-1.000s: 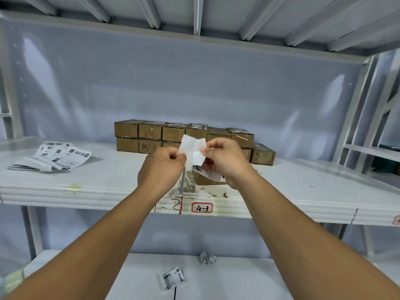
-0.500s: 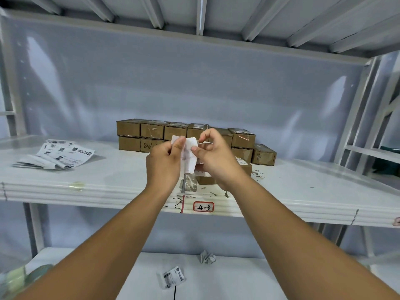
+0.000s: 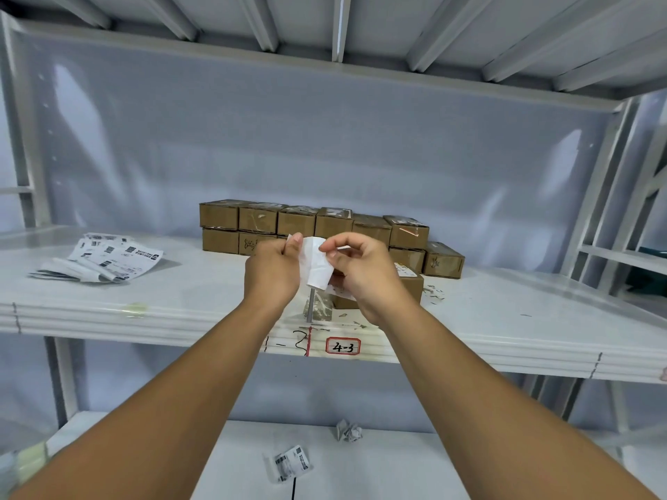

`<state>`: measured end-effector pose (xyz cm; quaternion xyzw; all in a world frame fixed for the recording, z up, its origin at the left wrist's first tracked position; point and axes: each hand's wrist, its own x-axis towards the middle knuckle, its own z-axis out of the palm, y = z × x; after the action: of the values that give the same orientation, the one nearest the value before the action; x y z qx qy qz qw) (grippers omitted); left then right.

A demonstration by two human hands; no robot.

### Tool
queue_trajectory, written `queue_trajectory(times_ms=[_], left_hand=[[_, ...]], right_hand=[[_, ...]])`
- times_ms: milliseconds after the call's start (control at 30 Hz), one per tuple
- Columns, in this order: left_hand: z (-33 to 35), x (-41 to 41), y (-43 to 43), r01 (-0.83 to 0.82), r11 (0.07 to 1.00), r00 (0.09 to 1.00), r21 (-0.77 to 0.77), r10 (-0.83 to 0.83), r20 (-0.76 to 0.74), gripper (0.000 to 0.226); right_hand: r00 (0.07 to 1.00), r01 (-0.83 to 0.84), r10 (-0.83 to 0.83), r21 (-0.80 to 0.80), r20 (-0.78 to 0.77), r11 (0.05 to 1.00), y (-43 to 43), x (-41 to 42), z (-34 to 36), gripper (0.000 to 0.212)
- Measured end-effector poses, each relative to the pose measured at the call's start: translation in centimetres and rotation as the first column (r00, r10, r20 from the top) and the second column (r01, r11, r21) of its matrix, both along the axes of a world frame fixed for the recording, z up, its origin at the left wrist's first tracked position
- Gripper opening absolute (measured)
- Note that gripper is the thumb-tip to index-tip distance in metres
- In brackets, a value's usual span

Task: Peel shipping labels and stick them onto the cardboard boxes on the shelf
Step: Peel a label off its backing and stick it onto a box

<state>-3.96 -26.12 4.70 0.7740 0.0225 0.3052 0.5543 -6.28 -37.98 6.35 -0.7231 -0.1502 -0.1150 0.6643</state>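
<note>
So the left hand [image 3: 274,272] pinches the white label [image 3: 317,268] at its top left corner; right hand [image 3: 364,272] pinches the top right, other fingers loosely curled; label hangs curled between them, above the shelf [image 3: 180,304] front edge, mid-way along; cardboard boxes [image 3: 296,221] sit stacked by the back edge; label sheets [image 3: 108,258] near the left end.
</note>
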Motion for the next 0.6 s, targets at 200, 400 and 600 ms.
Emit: queue_trajectory(times_ms=[200, 400, 600], left_hand=[[-0.4, 0.3, 0.2, 0.003, 1.0, 1.0, 0.006, -0.003, -0.029, 0.048], [-1.0, 1.0, 0.6, 0.004, 1.0, 0.997, 0.03, -0.002, -0.077, 0.046], [-1.0, 1.2, 1.0, 0.029, 0.999, 0.995, 0.025, -0.026, -0.092, 0.052]], right_hand=[[0.998, 0.024, -0.016, 0.108, -0.067, 0.994, 0.0, 0.4, -0.3, 0.028], [0.989, 0.079, -0.056, 0.174, -0.137, 0.982, -0.1, 1.3, -0.9, 0.029], [0.981, 0.055, -0.009, 0.23, -0.196, 0.972, -0.5, 1.4, -0.8, 0.027]])
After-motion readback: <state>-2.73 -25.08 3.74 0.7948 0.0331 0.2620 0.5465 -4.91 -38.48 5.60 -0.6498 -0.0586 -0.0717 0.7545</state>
